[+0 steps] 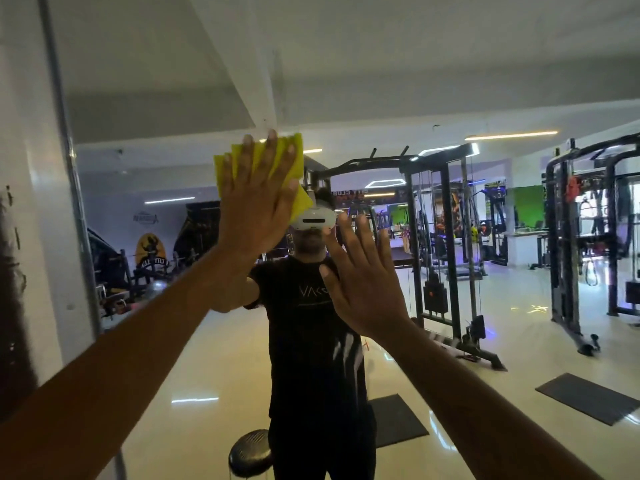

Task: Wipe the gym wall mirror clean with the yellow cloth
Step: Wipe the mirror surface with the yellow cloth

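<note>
Yellow cloth flat under left hand, fingers straight, 12 o'clock | right hand spread, bare on mirror | unwiped glass lies toward 3 o'clock

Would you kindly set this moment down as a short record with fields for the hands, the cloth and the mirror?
left hand: fingers straight, pressing the yellow cloth flat on the mirror
right hand: fingers spread, palm toward the glass, holding nothing
yellow cloth: under the left palm, its edges showing past the fingers
mirror: reflects the person, the ceiling and the gym machines
mirror edge: metal strip at the left, beside a white wall
stool: round black seat, reflected low in the glass
</note>
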Available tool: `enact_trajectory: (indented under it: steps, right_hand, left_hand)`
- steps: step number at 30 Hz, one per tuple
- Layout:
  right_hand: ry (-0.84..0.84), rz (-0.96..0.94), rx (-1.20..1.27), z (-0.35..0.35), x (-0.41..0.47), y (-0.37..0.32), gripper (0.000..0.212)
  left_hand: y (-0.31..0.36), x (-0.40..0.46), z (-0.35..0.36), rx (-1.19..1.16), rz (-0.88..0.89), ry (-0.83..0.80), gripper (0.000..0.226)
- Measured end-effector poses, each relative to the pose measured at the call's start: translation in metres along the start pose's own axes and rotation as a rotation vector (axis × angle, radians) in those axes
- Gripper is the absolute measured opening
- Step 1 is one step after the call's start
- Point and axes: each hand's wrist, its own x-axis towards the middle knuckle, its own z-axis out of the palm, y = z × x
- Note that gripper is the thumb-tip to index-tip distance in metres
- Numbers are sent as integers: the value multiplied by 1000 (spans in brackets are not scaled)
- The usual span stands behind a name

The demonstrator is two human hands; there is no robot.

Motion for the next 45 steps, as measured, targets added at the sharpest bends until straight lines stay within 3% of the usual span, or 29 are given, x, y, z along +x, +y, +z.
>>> enact_trajectory:
  steps: [3,6,7,9,11,12,16,18,22,24,25,27,29,31,34,35,37,41,43,45]
  right_hand:
    - [6,-13,11,0,-13,5,69]
    - [-8,18,47,-2,-37,12,72]
    - [-16,30,46,-4,-43,14,73]
    - [-34,47,35,-8,-52,17,74]
    - [-50,48,26,-9,-59,17,74]
    - [-58,48,33,-9,-64,16,73]
    - [-41,35,84,-9,-86,22,71]
    - [-52,25,70,-10,-97,27,71]
    - [-76,38,53,-13,-108,37,72]
    - [-72,45,51,-12,-113,42,72]
    - [-72,48,50,-11,-116,45,72]
    - [-75,45,51,-10,-121,51,72]
    - [-97,37,65,-8,-125,57,72]
    - [-109,44,78,-7,-128,60,71]
    - [-129,54,104,-5,-137,62,70]
    - [-129,54,114,-4,-141,63,69]
    - [-133,47,132,-3,-149,65,68]
    - [-158,6,168,-3,-163,70,68]
    - [-154,-13,146,-2,-165,74,67]
    - [-140,-29,115,0,-166,77,66]
  left_hand:
    - [25,-51,16,46,292,-134,63]
    - [6,-55,9,41,523,-204,61]
    - [-4,-44,6,45,488,-185,60]
    - [-16,-26,2,29,253,-102,60]
    - [3,-36,6,15,18,-42,60]
    - [21,-54,14,25,-9,-52,60]
    - [58,-136,37,49,448,-273,60]
    - [41,-128,32,49,538,-248,59]
    - [35,-109,26,-38,52,-90,58]
    - [67,-130,33,-60,-85,-66,59]
    - [84,-150,40,-53,-25,-119,60]
    - [103,-192,51,-17,257,-252,60]
    - [92,-205,51,29,476,-310,60]
    - [75,-189,46,24,359,-247,64]
    - [78,-167,45,-26,-94,-91,70]
    - [93,-171,47,-49,-165,-67,67]
    - [126,-203,61,-58,-75,-132,64]
    - [133,-275,68,-15,448,-388,64]
    - [112,-257,62,11,407,-333,63]
    - [101,-229,59,-16,75,-179,66]
